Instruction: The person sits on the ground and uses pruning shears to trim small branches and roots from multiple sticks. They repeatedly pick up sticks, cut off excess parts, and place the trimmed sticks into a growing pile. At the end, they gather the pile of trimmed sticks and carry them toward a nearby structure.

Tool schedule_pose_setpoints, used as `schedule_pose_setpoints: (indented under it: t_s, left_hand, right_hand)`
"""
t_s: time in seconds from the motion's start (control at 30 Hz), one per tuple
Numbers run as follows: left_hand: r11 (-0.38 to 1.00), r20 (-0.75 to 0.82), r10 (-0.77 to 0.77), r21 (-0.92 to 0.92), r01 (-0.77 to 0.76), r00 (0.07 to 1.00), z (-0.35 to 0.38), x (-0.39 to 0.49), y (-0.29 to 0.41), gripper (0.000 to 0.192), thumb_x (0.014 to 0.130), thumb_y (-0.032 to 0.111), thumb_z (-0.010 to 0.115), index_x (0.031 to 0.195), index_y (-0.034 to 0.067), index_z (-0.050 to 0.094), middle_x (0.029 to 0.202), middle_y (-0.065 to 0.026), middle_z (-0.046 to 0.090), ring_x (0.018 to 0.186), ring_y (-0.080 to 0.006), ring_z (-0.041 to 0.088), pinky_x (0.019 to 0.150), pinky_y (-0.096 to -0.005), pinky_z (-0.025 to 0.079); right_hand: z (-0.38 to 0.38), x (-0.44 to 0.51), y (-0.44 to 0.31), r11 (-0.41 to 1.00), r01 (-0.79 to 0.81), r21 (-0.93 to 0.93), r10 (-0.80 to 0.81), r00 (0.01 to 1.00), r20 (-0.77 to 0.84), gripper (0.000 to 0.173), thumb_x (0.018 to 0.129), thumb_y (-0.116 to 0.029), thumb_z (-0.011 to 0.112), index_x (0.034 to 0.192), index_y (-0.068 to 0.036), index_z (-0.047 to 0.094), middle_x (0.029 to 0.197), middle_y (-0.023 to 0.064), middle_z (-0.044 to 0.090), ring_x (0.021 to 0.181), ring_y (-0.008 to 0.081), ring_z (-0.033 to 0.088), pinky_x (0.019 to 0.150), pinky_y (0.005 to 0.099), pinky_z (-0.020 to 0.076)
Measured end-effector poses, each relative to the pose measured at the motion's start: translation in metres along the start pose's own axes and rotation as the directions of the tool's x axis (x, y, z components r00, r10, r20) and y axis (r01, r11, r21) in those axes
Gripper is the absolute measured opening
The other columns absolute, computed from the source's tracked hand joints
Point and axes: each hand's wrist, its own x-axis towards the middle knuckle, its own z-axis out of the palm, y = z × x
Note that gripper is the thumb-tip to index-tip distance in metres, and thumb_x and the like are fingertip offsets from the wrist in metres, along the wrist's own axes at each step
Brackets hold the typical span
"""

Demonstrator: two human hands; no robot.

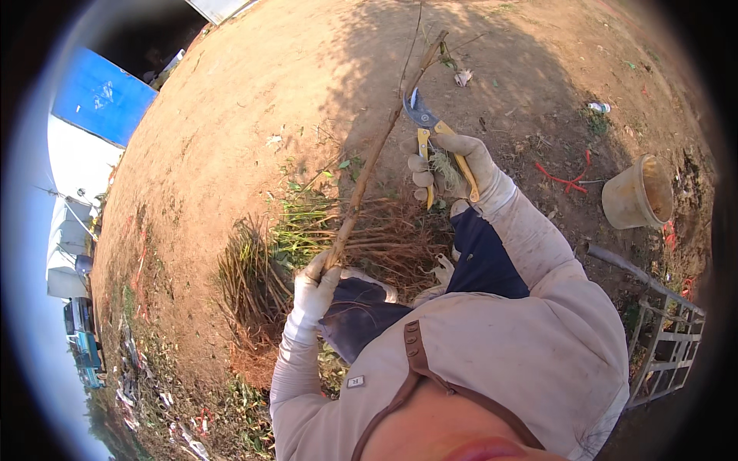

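My left hand [316,282], in a pale glove, grips the lower end of a long woody branch [364,178] that slants up and to the right. My right hand [455,167], gloved too, holds yellow-handled pruning shears [424,115] with their blades apart, close to the upper part of the branch. A tuft of pale string or fibres [444,167] lies between the handles. Below the branch, bundled saplings [380,230] with green stems and reddish roots lie on the ground by my feet. Another bundle of saplings [248,276] stands beside them at the left.
A dirty plastic bucket [622,199] stands at the right, near red ribbon [568,181] on the soil. Below it are a wooden pole [628,268] and a metal frame [663,363]. Leaves and plastic scraps litter the lower left. A blue panel [104,95] stands at the upper left.
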Motion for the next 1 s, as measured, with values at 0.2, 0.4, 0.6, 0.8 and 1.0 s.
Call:
schedule_pose_setpoints:
  t_s: [0.2, 0.4, 0.6, 0.8, 1.0]
  left_hand:
    - [0.995, -0.050, 0.020, 0.097, -0.015, 0.999, -0.001, -0.011, 0.001, 0.028, 0.085, 0.000, 0.055, 0.113, 0.000, 0.057, 0.078, 0.0041, 0.051, 0.067, -0.0045, 0.042, 0.060, -0.0185, 0.038]
    - [0.999, -0.033, -0.028, 0.035, 0.029, 0.999, 0.001, -0.021, 0.003, 0.029, 0.085, 0.003, 0.057, 0.113, 0.000, 0.056, 0.074, 0.0046, 0.049, 0.063, -0.0037, 0.041, 0.056, -0.0172, 0.036]
    - [0.938, 0.070, -0.288, -0.179, 0.296, 0.955, -0.007, -0.035, 0.008, 0.025, 0.087, 0.013, 0.055, 0.106, -0.002, 0.057, 0.057, 0.0045, 0.045, 0.045, -0.0031, 0.036, 0.041, -0.0173, 0.027]
    - [0.898, 0.198, -0.249, -0.319, 0.302, 0.948, -0.013, -0.039, 0.004, 0.029, 0.087, 0.017, 0.053, 0.105, -0.006, 0.054, 0.052, 0.0025, 0.041, 0.041, -0.0051, 0.033, 0.039, -0.0186, 0.026]
    - [0.868, 0.175, -0.327, -0.332, 0.368, 0.929, -0.010, -0.042, -0.001, 0.028, 0.090, 0.017, 0.050, 0.106, -0.006, 0.053, 0.055, 0.0014, 0.042, 0.042, -0.0055, 0.033, 0.039, -0.0189, 0.027]
  right_hand:
    - [-0.009, 0.010, 0.013, 0.998, 0.058, -0.018, -0.059, 0.995, -0.080, 0.039, 0.094, -0.025, 0.041, 0.117, 0.006, 0.048, 0.093, 0.0170, 0.062, 0.078, 0.0283, 0.065, 0.076, 0.0483, 0.0531]
    - [-0.023, 0.017, 0.021, 0.994, 0.026, 0.107, -0.057, 0.952, 0.301, 0.029, 0.093, -0.025, 0.045, 0.110, -0.002, 0.052, 0.078, 0.0035, 0.052, 0.053, 0.0157, 0.045, 0.062, 0.0353, 0.0460]
    - [-0.011, 0.000, 0.015, 0.972, 0.213, -0.103, -0.227, 0.960, -0.161, 0.034, 0.093, -0.023, 0.044, 0.116, 0.002, 0.049, 0.085, 0.0087, 0.055, 0.063, 0.0198, 0.051, 0.066, 0.0385, 0.0487]
    - [-0.024, 0.003, 0.008, 0.987, 0.148, 0.070, -0.157, 0.978, 0.140, 0.032, 0.092, -0.025, 0.048, 0.110, 0.001, 0.050, 0.083, 0.0078, 0.056, 0.063, 0.0187, 0.057, 0.060, 0.0337, 0.0500]
    - [-0.025, -0.009, 0.034, 0.752, -0.005, -0.659, -0.355, 0.839, -0.412, 0.027, 0.085, -0.023, 0.061, 0.101, -0.003, 0.054, 0.078, 0.0029, 0.056, 0.062, 0.0127, 0.056, 0.055, 0.0248, 0.0473]
